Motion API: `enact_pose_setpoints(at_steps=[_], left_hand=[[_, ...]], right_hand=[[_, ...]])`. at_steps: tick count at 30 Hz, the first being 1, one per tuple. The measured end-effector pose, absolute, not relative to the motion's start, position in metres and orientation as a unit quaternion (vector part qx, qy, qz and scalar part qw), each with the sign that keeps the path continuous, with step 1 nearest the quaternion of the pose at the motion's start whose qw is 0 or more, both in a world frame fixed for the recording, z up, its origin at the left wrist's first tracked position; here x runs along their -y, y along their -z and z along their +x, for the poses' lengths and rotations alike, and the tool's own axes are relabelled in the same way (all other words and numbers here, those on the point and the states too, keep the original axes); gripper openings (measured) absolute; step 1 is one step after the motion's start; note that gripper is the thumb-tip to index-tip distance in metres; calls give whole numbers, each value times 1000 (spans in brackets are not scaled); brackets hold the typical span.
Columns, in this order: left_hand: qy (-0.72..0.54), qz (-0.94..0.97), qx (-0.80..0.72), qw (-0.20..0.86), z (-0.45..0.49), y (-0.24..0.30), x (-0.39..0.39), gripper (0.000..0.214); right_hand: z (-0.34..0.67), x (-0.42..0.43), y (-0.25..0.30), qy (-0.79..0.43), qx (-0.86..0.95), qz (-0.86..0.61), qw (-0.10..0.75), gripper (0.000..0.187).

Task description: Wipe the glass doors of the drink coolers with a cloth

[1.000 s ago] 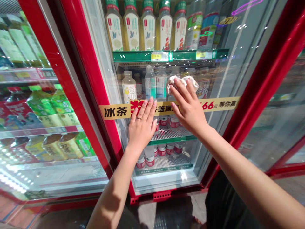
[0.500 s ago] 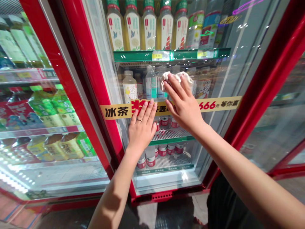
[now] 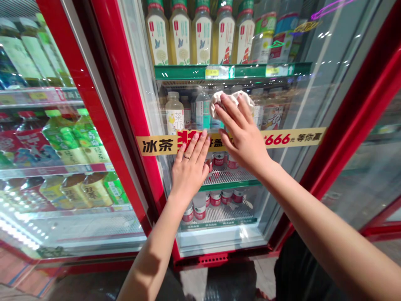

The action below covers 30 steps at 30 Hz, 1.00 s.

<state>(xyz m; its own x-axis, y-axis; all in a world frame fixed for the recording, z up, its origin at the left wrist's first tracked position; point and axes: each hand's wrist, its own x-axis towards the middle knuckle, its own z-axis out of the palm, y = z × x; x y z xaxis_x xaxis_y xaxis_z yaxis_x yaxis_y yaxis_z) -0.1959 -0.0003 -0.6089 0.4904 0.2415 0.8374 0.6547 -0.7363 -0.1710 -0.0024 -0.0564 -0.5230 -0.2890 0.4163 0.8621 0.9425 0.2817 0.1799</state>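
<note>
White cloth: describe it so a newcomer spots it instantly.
Find the central, red-framed glass door with the yellow strip across it. Above the strip, under the right hand, is the white cloth, crumpled and outside the glass, unlike the bottles behind it.

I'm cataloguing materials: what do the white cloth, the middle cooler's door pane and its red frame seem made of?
White cloth: soft, matte fabric, judging by its crumpled folds; fibre unclear.
Door pane: glossy, probably glass; bottles show through it, with reflections.
Red frame: smooth, light-catching gloss suggests painted metal, though possibly plastic.
</note>
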Motion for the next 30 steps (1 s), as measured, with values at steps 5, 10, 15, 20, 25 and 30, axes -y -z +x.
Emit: enact_pose_setpoints(at_steps=[5,10,15,20,25,30], left_hand=[[468,-798,311,219,-203,605,9,91],[487,-774,339,221,-214,602,11,87],[478,-772,353,227,-219,606,2,84],[491,-767,349,220,-218,611,-3,87],[492,-769,347,216,-219,613,-2,89],[482,-770,353,223,-222,615,-2,94]], right_hand=[[11,64,539,376,730,-459,338,75],[6,57,539,383,708,-450,386,83],[-18,49,530,366,726,-444,378,88],[-17,54,536,363,744,-428,361,84],[-23,51,531,358,728,-436,389,84],[-42,44,529,361,748,-417,369,78]])
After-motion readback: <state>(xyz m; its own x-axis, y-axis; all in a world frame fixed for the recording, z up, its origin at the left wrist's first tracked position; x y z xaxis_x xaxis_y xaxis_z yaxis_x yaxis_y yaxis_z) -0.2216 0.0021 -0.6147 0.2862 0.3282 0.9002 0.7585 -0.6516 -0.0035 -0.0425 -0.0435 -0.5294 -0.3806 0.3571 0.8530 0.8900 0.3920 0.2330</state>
